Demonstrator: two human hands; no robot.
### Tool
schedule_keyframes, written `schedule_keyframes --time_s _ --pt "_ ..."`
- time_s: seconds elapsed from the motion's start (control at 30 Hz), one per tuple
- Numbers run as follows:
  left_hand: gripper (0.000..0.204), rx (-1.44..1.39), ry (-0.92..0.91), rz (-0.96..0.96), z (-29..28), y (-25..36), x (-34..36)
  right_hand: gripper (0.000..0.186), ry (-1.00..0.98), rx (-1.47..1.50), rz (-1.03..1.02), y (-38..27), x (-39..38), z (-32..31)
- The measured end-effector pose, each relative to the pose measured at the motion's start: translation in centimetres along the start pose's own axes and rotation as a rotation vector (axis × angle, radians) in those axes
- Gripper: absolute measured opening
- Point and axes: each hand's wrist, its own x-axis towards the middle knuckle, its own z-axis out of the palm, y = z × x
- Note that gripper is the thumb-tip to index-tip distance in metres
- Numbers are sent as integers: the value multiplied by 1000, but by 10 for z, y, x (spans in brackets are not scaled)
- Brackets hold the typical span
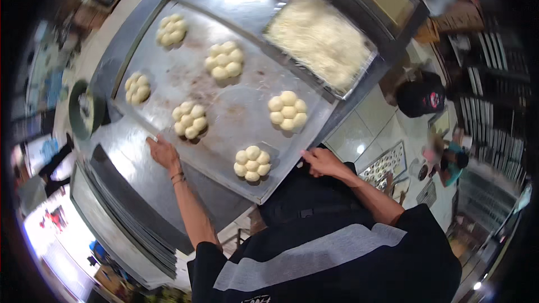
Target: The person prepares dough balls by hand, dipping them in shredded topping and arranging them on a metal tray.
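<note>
A large, worn metal baking tray (236,110) lies at an angle on the steel table, one corner pointing toward my body. Several flower-shaped clusters of pale round dough balls sit spaced apart on it, among them a dough cluster (252,164) close to the near corner and another dough cluster (287,110) toward the right. My left hand (164,153) is closed on the tray's near left rim, a dark band round its wrist. At the right-hand edge, my right hand (324,163) grips the rim with thumb on top and fingers curled below.
A pan heaped with pale shredded topping (320,39) stands at the tray's far right. Left of the table is a green bowl (86,109); stacked trays (129,213) lean at the lower left. To the right, people work near a tray of small pieces (386,166) on the tiled floor.
</note>
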Motion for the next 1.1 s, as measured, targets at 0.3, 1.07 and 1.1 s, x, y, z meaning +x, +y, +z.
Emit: schedule_keyframes --time_s 0.3,1.07,1.1 --pt "34 175 -30 71 -45 -149 78 38 600 90 -213 -72 33 168" --pt "43 -789 -1173 -1270 -72 -91 -3 30 1232 379 289 75 34 60" --pt "42 -770 -1181 -1240 -72 -90 -1 30 1265 375 286 83 27 64"
